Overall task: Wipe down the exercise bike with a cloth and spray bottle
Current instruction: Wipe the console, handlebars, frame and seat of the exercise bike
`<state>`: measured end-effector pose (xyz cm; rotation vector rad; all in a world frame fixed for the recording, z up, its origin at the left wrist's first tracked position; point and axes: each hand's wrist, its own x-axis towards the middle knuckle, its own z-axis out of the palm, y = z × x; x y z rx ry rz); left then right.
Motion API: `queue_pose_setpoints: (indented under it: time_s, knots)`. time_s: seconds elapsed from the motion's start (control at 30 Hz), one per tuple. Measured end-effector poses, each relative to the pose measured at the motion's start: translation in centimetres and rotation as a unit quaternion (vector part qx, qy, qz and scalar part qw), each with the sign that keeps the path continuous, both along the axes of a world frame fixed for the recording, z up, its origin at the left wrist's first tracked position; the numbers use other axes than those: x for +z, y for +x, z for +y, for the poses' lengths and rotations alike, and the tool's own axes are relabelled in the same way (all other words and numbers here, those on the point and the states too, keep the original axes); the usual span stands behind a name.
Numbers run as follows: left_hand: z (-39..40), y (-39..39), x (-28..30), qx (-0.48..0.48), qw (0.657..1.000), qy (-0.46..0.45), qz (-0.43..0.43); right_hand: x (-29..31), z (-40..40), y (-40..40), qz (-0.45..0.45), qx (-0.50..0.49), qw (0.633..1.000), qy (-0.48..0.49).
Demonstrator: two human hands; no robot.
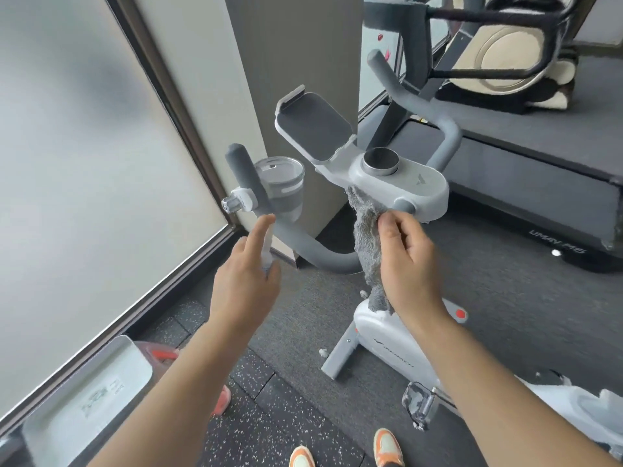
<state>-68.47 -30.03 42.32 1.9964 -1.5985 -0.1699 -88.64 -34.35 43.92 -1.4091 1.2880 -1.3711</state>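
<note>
Left hand (247,278) mid-frame, index finger extended up, loosely curled; right hand (409,261) right of centre, fingers pinched shut.

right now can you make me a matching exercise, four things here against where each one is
Things:
1. cloth
2. cup
3. knob
4. pedal

Places:
A. on top of the console
B. in the holder by the left handlebar
C. low, near the shoes
D. in the right hand, against the console's underside

Pairs: 1-D, 2-B, 3-A, 4-C
</note>
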Motion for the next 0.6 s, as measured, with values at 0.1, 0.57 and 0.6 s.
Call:
queue_pose_setpoints:
  time_s: [0.1,0.57,0.6]
  knots:
    - [-0.2,-1.3,0.0,0.034,0.999,0.007,-0.008,0.1,-1.7,-1.2,-0.003,0.036,0.999,-0.012]
    - [0.5,-4.8,0.6,0.098,0.989,-0.033,-0.104,-0.6,-5.5,-3.9,-0.021,0.114,0.993,-0.019]
    - [0.7,-5.2,0.5,0.086,0.99,-0.028,-0.106,-0.8,-5.7,-4.0,-0.024,0.115,0.993,-0.017]
